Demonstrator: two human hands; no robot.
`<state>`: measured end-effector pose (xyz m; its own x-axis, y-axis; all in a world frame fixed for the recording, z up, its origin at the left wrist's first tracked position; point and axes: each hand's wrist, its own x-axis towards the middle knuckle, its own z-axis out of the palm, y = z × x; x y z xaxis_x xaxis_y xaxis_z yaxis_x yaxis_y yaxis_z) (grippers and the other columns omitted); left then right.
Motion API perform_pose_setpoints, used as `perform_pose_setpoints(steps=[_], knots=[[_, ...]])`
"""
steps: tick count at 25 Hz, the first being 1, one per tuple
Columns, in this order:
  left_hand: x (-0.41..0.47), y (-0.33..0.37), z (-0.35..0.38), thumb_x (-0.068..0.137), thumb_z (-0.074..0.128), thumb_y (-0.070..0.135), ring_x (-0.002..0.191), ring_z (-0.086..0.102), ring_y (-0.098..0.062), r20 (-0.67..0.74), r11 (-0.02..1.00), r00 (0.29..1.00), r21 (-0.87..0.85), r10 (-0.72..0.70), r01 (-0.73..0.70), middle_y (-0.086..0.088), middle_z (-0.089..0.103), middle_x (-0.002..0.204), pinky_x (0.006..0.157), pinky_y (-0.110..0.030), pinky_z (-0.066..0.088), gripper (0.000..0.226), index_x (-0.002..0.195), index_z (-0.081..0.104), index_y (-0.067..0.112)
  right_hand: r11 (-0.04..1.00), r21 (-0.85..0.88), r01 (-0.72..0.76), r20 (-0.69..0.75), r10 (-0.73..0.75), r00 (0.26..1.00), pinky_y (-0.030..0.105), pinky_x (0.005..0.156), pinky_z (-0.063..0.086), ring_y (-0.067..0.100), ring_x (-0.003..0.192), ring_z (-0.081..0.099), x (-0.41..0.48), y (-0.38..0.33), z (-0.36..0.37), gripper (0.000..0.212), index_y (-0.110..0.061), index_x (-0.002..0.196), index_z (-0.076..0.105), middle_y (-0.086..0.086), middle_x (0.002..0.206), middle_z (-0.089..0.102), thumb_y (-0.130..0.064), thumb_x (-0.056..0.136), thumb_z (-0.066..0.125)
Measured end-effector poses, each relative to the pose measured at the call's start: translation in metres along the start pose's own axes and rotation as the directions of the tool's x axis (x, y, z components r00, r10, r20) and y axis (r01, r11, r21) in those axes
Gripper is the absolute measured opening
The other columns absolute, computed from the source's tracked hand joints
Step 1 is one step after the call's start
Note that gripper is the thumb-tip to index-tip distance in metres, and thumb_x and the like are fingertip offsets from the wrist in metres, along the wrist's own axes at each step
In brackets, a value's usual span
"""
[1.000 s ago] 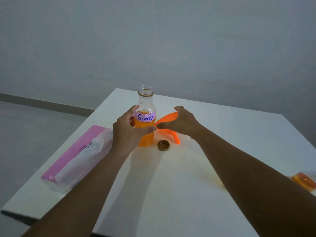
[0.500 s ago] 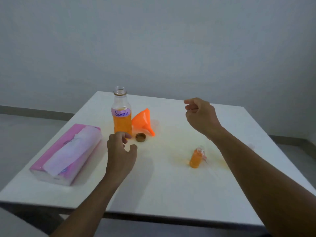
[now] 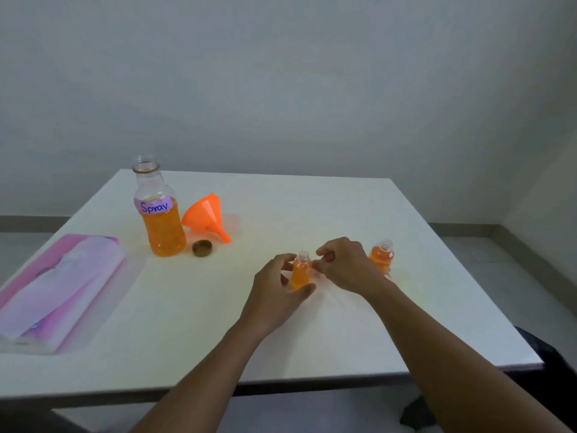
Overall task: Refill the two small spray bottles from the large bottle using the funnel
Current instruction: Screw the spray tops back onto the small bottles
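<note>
near spray bottle (image 3: 301,274), far spray bottle (image 3: 381,259): filled, uncapped | our left hand (image 3: 274,292) grips near one | right hand (image 3: 343,267) curled, hold unclear | capping remains

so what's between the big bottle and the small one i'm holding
Head view: the brown cap lies there, close to the large bottle; from it to the left hand gripping the small bottle, bare table.

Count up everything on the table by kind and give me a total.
Large bottle: 1
Small spray bottles: 2, one held, one free
Funnel: 1
Bottle cap: 1
Tissue pack: 1
Total: 6
</note>
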<state>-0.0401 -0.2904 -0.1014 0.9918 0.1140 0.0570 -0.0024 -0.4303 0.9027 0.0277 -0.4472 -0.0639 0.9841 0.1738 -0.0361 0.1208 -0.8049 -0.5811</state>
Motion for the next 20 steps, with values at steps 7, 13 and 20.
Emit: perform_pose_setpoints(steps=[7, 13, 20], knots=[[-0.002, -0.009, -0.016, 0.080, 0.080, 0.037, 0.074, 0.059, -0.006, -0.039, 0.999, 0.998, 0.028, 0.040, -0.039, 0.018, 0.065, 0.087, 0.060, -0.008, 0.042, 0.028, 0.103, 0.064, 0.034, 0.985, 0.152, -0.077, 0.118, 0.060, 0.991, 0.031, 0.083, 0.059, 0.015, 0.090, 0.069, 0.011, 0.005, 0.000, 0.037, -0.011, 0.112, 0.075, 0.003, 0.098, 0.075, -0.027, 0.079, 0.083], [-0.007, -0.023, -0.022, 0.079, 0.079, 0.044, 0.082, 0.059, -0.008, -0.064, 0.997, 0.997, 0.073, 0.043, -0.038, 0.018, 0.062, 0.092, 0.068, -0.008, 0.041, 0.041, 0.114, 0.058, 0.038, 0.756, 0.642, 0.127, -0.124, -0.061, 0.990, 0.035, 0.085, 0.062, 0.021, 0.089, 0.075, -0.013, -0.035, -0.045, 0.015, -0.011, 0.101, 0.079, 0.005, 0.092, 0.079, -0.010, 0.086, 0.077], [-0.005, -0.030, -0.022, 0.077, 0.079, 0.046, 0.082, 0.057, -0.004, -0.077, 0.986, 0.994, 0.153, 0.080, -0.067, 0.009, 0.064, 0.104, 0.070, -0.004, 0.039, 0.062, 0.131, 0.061, 0.021, 0.661, 0.686, 0.304, -0.222, -0.207, 0.953, 0.032, 0.089, 0.060, 0.023, 0.092, 0.076, -0.033, -0.056, -0.054, 0.026, -0.009, 0.109, 0.075, 0.006, 0.096, 0.080, -0.011, 0.084, 0.081]])
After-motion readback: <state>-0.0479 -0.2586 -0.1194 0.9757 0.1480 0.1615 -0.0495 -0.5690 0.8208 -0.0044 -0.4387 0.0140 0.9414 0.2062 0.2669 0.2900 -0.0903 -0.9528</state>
